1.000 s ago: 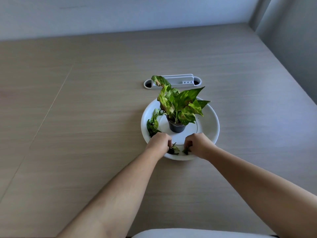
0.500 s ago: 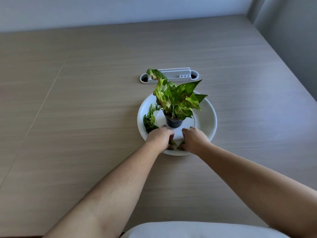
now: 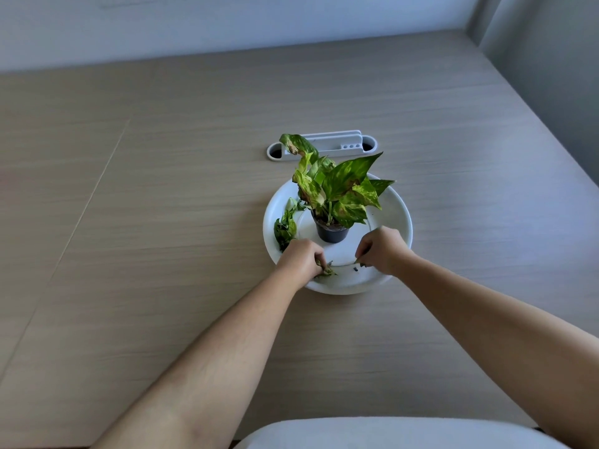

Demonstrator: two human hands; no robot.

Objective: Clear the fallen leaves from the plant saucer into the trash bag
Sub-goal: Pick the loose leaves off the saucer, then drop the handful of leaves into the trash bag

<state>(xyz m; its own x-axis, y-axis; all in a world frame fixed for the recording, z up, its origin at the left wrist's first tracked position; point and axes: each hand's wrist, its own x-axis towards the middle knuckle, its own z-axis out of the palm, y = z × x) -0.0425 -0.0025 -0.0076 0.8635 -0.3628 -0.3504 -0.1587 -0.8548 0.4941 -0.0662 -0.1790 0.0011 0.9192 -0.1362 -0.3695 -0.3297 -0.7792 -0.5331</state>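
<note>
A round white saucer (image 3: 393, 205) lies on the wooden table with a small black pot (image 3: 331, 232) of green variegated leaves standing in its middle. Fallen leaves (image 3: 285, 228) lie heaped along the saucer's left rim. My left hand (image 3: 299, 259) rests on the near left of the saucer, fingers closed around a crumpled leaf (image 3: 325, 270) that sticks out below the fist. My right hand (image 3: 382, 251) is on the near right, fingers pinched on a small leaf scrap. A tiny dark bit (image 3: 355, 270) lies between the hands. No trash bag is in view.
A white oblong holder (image 3: 343, 147) with slots and holes lies just behind the saucer. A wall runs along the table's far edge and a grey surface rises at the right. A pale rounded object (image 3: 389, 435) fills the bottom edge near my body.
Both hands have drawn apart on the saucer's near rim; the leaf bits that lay between them are now gathered in the fingers. The camera view shifted slightly.
</note>
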